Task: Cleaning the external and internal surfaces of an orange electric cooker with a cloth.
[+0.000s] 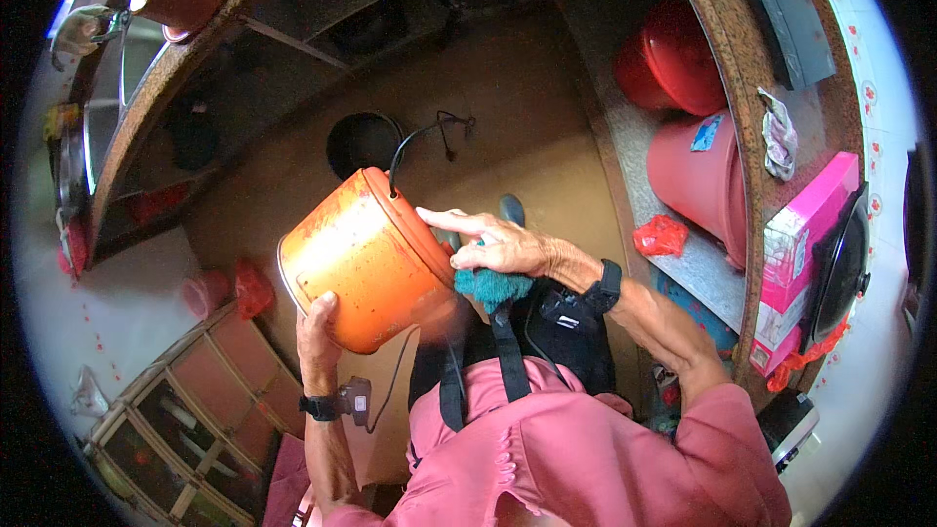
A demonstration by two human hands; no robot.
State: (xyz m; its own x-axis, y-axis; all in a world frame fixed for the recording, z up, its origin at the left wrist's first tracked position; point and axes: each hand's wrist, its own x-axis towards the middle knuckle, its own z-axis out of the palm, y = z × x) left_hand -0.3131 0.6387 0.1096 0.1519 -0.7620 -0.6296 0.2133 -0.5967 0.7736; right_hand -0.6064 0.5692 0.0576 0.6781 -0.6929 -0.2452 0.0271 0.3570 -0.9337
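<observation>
My left hand grips the base of an orange metal pot, which is tilted on its side in front of me. The pot has dark stains, a rim towards the right and a black cable or handle rising from its top edge. My right hand is beside that rim, its index finger stretched towards the pot, with a teal cloth held under the palm and fingers. The fingers of my left hand are mostly hidden behind the pot.
A black basin stands on the brown floor ahead. At the right, a pink bucket, a red lidded container and a red plastic bag sit on a low shelf under the stone counter. A cabinet with framed panels is at lower left.
</observation>
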